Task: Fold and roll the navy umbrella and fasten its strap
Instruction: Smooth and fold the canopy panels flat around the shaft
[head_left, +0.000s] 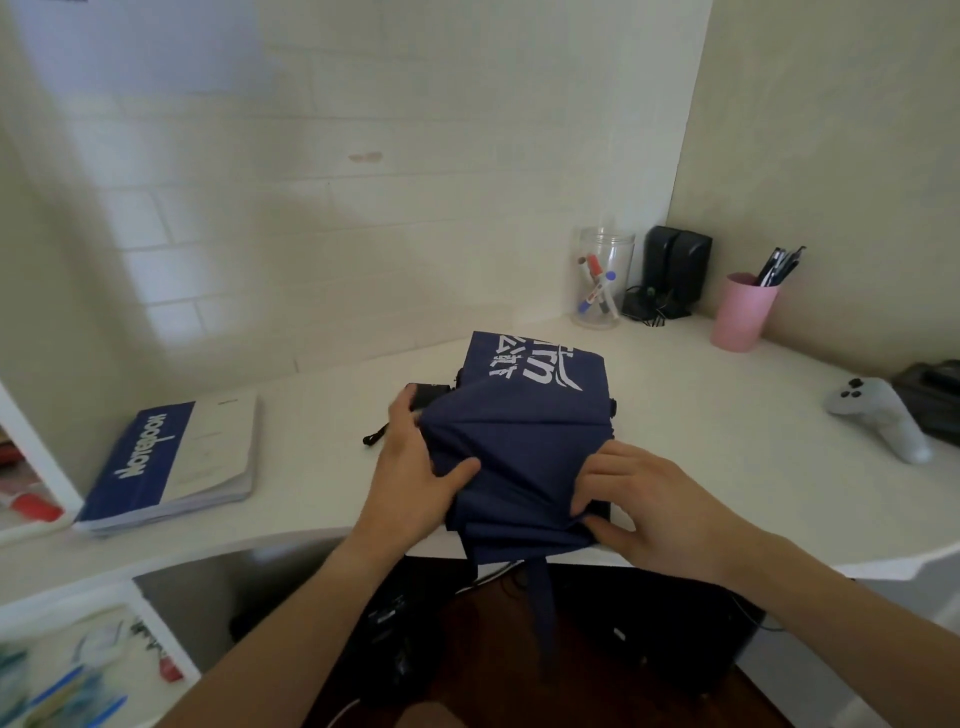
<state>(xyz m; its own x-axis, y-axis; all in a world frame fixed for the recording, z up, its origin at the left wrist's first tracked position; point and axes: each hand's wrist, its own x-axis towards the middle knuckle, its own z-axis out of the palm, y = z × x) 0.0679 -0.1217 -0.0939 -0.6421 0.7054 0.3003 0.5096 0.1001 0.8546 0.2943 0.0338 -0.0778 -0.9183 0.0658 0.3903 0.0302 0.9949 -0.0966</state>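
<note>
A collapsed navy umbrella (524, 441) is being flattened at the front edge of a white corner desk (701, 431), its canopy with white lettering spread loosely and its near folds lying at the desk's lip. The left hand (415, 478) is being pressed onto the left side of the fabric, fingers half-spread and thumb laid across the cloth, with the black handle (428, 395) showing just beyond the fingertips. The right hand (639, 504) is being closed on the near right pleats, the fabric pinched between thumb and curled fingers. The navy strap (543, 608) is hanging free below the desk edge, not yet fastened.

Several slips are being risked here. The panels are still bunched unevenly, so a roll begun now would likely be coming out lumpy and too thick for the strap to reach round. With the strap dangling out of sight under the bundle, it could be getting trapped inside the roll. Much of the cloth is being held at the very edge, so a loosened grip could be letting the umbrella slide off toward the floor. A black wrist cord (375, 435) lying beside the handle could also be caught in the folds. The notebook (171, 462) and game controller (878, 415) are lying well apart
</note>
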